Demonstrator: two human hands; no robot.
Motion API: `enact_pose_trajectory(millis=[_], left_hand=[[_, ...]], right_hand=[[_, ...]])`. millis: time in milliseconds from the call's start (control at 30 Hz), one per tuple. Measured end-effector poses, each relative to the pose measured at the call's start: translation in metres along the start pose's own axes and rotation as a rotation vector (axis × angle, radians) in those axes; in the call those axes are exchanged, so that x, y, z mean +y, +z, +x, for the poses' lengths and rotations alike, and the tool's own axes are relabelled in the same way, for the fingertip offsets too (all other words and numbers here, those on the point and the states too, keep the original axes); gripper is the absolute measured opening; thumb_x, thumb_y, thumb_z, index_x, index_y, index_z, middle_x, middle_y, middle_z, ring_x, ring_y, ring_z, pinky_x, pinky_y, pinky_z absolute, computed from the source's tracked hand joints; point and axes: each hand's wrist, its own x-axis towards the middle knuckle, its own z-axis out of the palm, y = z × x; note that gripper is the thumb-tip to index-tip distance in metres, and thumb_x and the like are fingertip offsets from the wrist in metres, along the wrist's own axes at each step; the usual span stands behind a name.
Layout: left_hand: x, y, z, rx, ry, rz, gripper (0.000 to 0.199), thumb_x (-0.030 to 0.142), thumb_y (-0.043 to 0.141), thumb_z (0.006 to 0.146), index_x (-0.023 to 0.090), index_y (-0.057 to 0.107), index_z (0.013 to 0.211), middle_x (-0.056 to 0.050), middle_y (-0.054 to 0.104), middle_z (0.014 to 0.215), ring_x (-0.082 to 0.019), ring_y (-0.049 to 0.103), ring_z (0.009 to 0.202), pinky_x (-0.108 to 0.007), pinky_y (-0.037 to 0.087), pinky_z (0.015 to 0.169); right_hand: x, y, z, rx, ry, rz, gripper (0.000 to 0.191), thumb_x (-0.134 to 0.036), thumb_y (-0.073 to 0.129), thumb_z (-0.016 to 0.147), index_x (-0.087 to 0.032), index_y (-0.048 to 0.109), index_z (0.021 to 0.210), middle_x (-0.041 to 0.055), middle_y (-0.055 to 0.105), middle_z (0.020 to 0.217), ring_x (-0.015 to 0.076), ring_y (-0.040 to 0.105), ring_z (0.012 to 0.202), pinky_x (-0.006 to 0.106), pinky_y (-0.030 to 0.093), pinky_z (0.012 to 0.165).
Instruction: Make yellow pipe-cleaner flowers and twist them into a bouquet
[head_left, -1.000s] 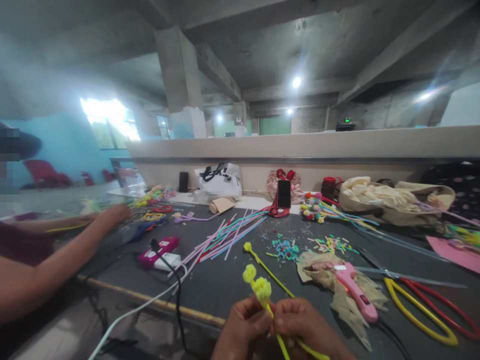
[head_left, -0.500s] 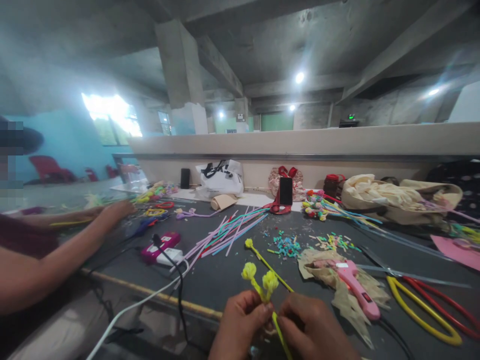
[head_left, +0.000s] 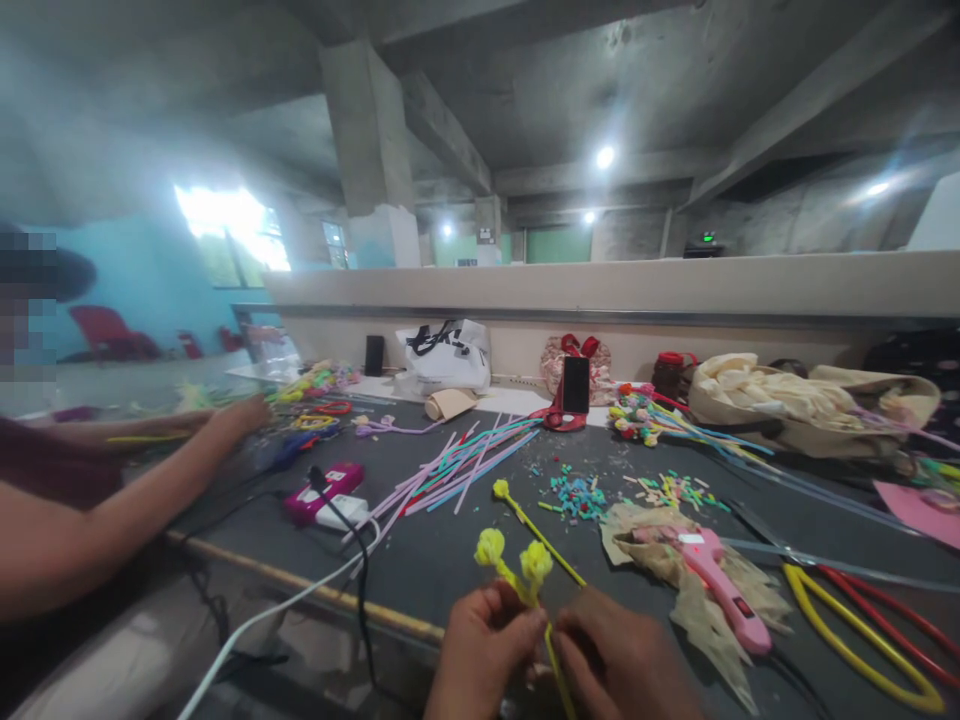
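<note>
Yellow pipe-cleaner flowers [head_left: 535, 562] with two fluffy heads stand upright at the table's near edge. My left hand [head_left: 486, 640] pinches their stems just under the heads between thumb and fingers. Close beside it, my right hand [head_left: 619, 650] is closed on the lower part of the yellow stem; its fingertips are partly hidden. Just beyond my hands a single yellow pipe-cleaner flower [head_left: 501, 489] lies on the dark table. To the right, a pink hot glue gun [head_left: 724, 590] rests on crumpled brownish paper [head_left: 701, 625].
Scissors [head_left: 862, 640] with yellow and red handles lie at right. Colourful cut bits [head_left: 577, 496] and a bundle of pipe cleaners [head_left: 450, 470] are mid-table. A purple-and-white power strip [head_left: 330, 495] with cables is at left, near a co-worker's arm [head_left: 165, 470]. A phone [head_left: 575, 385] stands behind.
The view has shifted slightly. Both my hands keep their hold on the yellow stems, the flower heads tilting a little to the left. The co-worker's arm has barely moved.
</note>
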Motion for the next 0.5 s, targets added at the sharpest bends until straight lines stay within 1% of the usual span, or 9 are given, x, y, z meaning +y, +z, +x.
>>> enact_pose_trajectory(millis=[100, 167, 267, 367, 500], left_hand=[[-0.002, -0.004, 0.005, 0.033, 0.010, 0.019, 0.031, 0.038, 0.074, 0.043, 0.012, 0.062, 0.057, 0.004, 0.052, 0.041, -0.007, 0.042, 0.035, -0.019, 0.034, 0.037], [-0.002, -0.006, 0.008, 0.030, 0.003, 0.034, 0.033, 0.038, 0.075, 0.040, 0.012, 0.061, 0.056, 0.003, 0.052, 0.041, -0.007, 0.041, 0.034, -0.019, 0.033, 0.036], [0.000, -0.009, 0.010, 0.034, -0.010, 0.038, 0.035, 0.038, 0.076, 0.036, 0.012, 0.061, 0.053, 0.004, 0.052, 0.040, -0.006, 0.039, 0.033, -0.019, 0.032, 0.035], [0.003, -0.010, 0.007, 0.007, -0.009, 0.013, 0.035, 0.039, 0.076, 0.040, 0.012, 0.062, 0.058, 0.004, 0.052, 0.041, -0.005, 0.040, 0.034, -0.018, 0.033, 0.036], [0.008, -0.010, 0.003, -0.068, -0.088, -0.053, 0.033, 0.038, 0.076, 0.044, 0.011, 0.062, 0.059, 0.003, 0.052, 0.042, -0.005, 0.042, 0.036, -0.015, 0.033, 0.037]], right_hand=[[-0.004, 0.001, 0.005, 0.006, 0.045, 0.033, 0.016, -0.019, 0.045, 0.081, -0.019, 0.056, 0.070, -0.0007, 0.062, 0.061, 0.0108, 0.058, 0.053, 0.017, 0.039, 0.047], [-0.006, 0.002, 0.007, -0.005, 0.064, 0.047, 0.016, -0.019, 0.046, 0.080, -0.019, 0.056, 0.068, -0.0013, 0.061, 0.060, 0.0105, 0.058, 0.052, 0.017, 0.039, 0.046], [-0.006, 0.004, 0.007, 0.001, 0.031, 0.047, 0.016, -0.019, 0.045, 0.080, -0.019, 0.057, 0.069, -0.0006, 0.062, 0.061, 0.0111, 0.059, 0.053, 0.017, 0.040, 0.048], [-0.004, 0.005, 0.006, 0.006, 0.020, 0.072, 0.017, -0.019, 0.045, 0.080, -0.019, 0.059, 0.071, 0.0002, 0.062, 0.063, 0.0117, 0.060, 0.056, 0.018, 0.040, 0.050], [-0.005, 0.001, 0.006, -0.029, 0.118, 0.168, 0.017, -0.020, 0.045, 0.080, -0.019, 0.059, 0.070, -0.0005, 0.062, 0.061, 0.0114, 0.059, 0.055, 0.017, 0.040, 0.050]])
